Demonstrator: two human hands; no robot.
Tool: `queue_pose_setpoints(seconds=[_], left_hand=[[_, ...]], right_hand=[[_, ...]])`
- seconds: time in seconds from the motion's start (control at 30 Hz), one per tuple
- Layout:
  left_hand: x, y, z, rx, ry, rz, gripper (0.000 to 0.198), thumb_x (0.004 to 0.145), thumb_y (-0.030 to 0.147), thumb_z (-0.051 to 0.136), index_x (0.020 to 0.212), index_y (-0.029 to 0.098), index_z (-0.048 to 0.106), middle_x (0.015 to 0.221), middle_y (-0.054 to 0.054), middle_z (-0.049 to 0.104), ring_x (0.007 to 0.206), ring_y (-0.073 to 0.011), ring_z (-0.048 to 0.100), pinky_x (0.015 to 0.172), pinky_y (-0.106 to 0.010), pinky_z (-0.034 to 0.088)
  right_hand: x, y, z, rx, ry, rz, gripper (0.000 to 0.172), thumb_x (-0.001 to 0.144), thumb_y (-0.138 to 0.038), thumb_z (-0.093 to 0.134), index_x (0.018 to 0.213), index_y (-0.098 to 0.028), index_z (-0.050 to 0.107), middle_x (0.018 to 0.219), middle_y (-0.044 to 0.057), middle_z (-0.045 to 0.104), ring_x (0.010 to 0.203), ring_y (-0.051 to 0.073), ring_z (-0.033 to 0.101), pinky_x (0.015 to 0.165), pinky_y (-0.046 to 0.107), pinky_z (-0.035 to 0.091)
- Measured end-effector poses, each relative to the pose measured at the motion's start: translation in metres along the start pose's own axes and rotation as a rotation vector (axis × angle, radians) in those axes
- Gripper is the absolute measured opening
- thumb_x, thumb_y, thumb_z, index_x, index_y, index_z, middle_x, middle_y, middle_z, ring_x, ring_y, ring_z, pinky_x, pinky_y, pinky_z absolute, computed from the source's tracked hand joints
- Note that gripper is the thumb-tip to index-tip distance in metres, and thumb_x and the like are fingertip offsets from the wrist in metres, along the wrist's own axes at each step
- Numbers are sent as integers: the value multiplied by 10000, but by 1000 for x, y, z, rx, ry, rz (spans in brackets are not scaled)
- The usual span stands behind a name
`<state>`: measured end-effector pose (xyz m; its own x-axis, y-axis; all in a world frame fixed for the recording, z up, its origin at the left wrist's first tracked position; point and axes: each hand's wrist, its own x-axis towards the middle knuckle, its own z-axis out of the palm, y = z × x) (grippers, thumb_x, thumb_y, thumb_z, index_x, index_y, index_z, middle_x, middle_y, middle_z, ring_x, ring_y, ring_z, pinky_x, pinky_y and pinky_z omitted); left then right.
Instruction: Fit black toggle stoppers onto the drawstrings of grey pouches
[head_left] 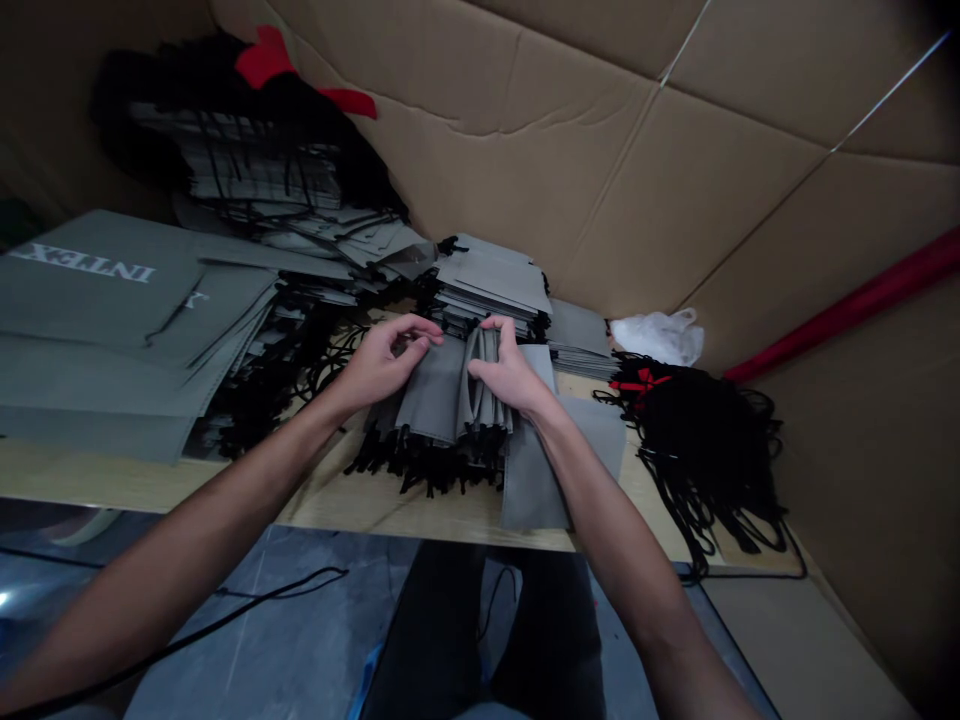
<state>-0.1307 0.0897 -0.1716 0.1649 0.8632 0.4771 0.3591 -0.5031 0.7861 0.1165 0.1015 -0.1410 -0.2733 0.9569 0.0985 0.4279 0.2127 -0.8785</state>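
Small grey fabric pouches [431, 395] with black cord ends lie in a pile at the middle of the table. My right hand [510, 370] grips a bundle of these pouches [484, 385], its thumb and index finger around the folded, fanned edges. To the left, my left hand [390, 362] is at the upper edge of the same pile, fingers curved and thumb and index slightly apart. Nothing is visible between its fingers. A flat grey fabric piece [532, 490] lies under my right forearm and overhangs the front table edge slightly.
Large grey bags with INTEX lettering [90, 310] are stacked at left. Behind are a neat pouch stack [495, 275] and a high heap [255, 170]. At right lie a black cord bundle [705, 440] and a white plastic bag [660, 337]. Cardboard [525, 150] walls the table [442, 515].
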Motion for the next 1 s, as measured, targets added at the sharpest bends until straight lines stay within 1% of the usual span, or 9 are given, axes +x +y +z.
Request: queue_pose_setpoints(seconds=[0.1,0.2,0.3,0.43,0.57,0.63,0.77,0.9,1.0], left_hand=[[3,-11,-4,60,94,-48,350,998,480,833,1160,174,786,1052,-80,790,955,-243,720,876,-374,592],[4,-15,-3,56,82,-75,347,1045,487,816,1146,159,768,970,-39,744,823,-193,679,780,-341,581],[3,-10,-1,32,88,-63,341,1048,491,785,1150,166,789,1002,-63,770,849,-203,689,762,-328,565],[1,1,3,-15,96,-29,355,1018,495,746,1182,185,806,1045,-95,812,935,-245,730,786,-339,560],[-3,13,8,-53,9,21,405,980,505,796,1248,201,802,1147,-102,844,947,-242,756,777,-334,557],[-5,17,10,-56,-56,49,414,962,504,825,1256,214,824,1185,-100,854,974,-247,765,793,-337,564],[-5,12,8,-42,-91,49,355,1010,500,788,1228,227,849,1170,-100,855,999,-255,772,835,-356,597],[-1,-10,3,11,16,-44,330,1091,489,780,1169,168,780,988,-56,768,829,-192,706,780,-340,617],[1,-20,1,18,-10,-84,321,1118,466,800,1100,150,749,954,-20,732,796,-165,697,773,-329,645]], right_hand=[[-1,3,-4,23,2,-75,676,739,-258,677,1404,-335,582,1145,31,680,1073,292,643,984,439,546],[0,4,-7,14,-28,-111,379,744,-273,631,1115,-315,697,1121,34,690,1176,324,600,1077,457,500],[-1,1,-7,16,-55,-125,105,885,-380,598,897,-287,646,982,26,671,1111,307,595,1055,428,473],[-4,-8,-5,21,-63,-117,465,958,-694,729,824,-274,581,914,-5,643,1030,267,600,1017,383,456],[-3,-16,-2,23,-76,-56,594,884,-812,800,801,-271,569,914,3,682,1005,267,624,997,396,484],[0,-16,-1,39,-86,-28,559,835,-771,864,854,-273,613,973,18,725,1023,273,649,999,414,512],[3,-8,2,90,-82,39,492,728,-488,918,1095,-279,666,1041,21,746,986,270,685,920,422,567],[0,0,0,134,-8,58,807,686,-331,779,1439,-314,490,916,-39,615,791,242,593,760,401,542],[-3,0,-3,150,8,-11,931,669,-281,721,1549,-354,424,1012,-17,599,873,249,586,827,409,538]])
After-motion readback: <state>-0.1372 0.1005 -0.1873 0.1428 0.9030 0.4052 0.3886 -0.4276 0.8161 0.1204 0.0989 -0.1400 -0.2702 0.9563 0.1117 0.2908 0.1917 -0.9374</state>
